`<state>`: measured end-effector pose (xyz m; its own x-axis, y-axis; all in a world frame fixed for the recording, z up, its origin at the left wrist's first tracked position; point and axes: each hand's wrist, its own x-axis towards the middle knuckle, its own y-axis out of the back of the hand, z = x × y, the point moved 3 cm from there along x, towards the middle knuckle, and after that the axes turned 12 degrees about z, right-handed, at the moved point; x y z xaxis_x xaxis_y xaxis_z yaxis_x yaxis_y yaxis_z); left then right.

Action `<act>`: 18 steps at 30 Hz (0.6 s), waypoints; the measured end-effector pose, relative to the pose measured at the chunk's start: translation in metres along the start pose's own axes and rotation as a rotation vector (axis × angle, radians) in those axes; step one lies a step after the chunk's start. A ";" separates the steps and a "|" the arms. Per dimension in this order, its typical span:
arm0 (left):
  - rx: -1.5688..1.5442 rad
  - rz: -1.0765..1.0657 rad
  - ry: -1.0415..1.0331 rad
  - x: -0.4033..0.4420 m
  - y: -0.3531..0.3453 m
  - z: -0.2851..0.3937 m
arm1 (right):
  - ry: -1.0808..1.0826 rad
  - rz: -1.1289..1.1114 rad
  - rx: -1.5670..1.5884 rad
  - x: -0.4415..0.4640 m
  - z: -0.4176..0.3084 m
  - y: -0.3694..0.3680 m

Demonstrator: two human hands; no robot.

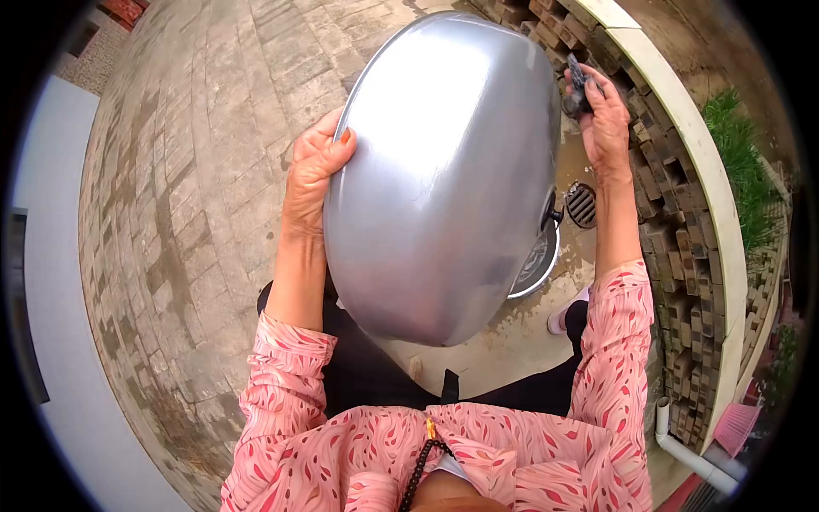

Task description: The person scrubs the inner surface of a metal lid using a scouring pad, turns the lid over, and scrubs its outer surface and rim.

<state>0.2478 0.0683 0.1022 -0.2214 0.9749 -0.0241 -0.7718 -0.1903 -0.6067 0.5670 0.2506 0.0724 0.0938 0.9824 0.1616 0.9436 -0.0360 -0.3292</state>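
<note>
A large, shiny silver metal lid (426, 188) is tilted on its side in front of my body, its domed outer face toward me. My left hand (316, 171) grips its rim at the left, thumb on the outer face. On the right side, a little apart from the metal, my right hand (604, 115) is closed around a dark grey cloth (578, 90). A black knob (554, 215) sticks out at the lower right of the dome. Behind it, a round basin (542, 269) on the ground is partly hidden.
A round drain grate (582, 205) lies in the wet paving (205, 171). A stacked brick wall (682, 247) with a pale ledge curves along the right, beside green plants (738, 162). White pipe (695, 456) and a pink basket (735, 427) are at lower right.
</note>
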 end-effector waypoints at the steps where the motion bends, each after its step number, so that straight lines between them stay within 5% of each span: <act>1: -0.024 -0.022 0.011 -0.001 -0.005 -0.001 | 0.113 -0.087 -0.253 -0.010 -0.028 -0.048; 4: 0.019 -0.049 -0.012 -0.001 0.003 -0.003 | 0.505 -0.302 -0.701 -0.062 -0.052 -0.141; 6: 0.014 -0.032 -0.018 -0.005 0.009 0.000 | 0.841 -0.437 -0.657 -0.110 -0.050 -0.158; 10: 0.020 0.011 -0.008 -0.009 0.017 0.001 | 0.822 -0.516 -0.657 -0.188 -0.053 -0.151; 18: -0.034 0.032 0.006 -0.013 0.016 -0.002 | 0.655 -0.280 -0.726 -0.104 -0.045 -0.159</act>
<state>0.2396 0.0532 0.0910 -0.2417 0.9691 -0.0486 -0.7435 -0.2171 -0.6325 0.4210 0.1457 0.1500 -0.2104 0.6867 0.6958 0.9027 -0.1367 0.4079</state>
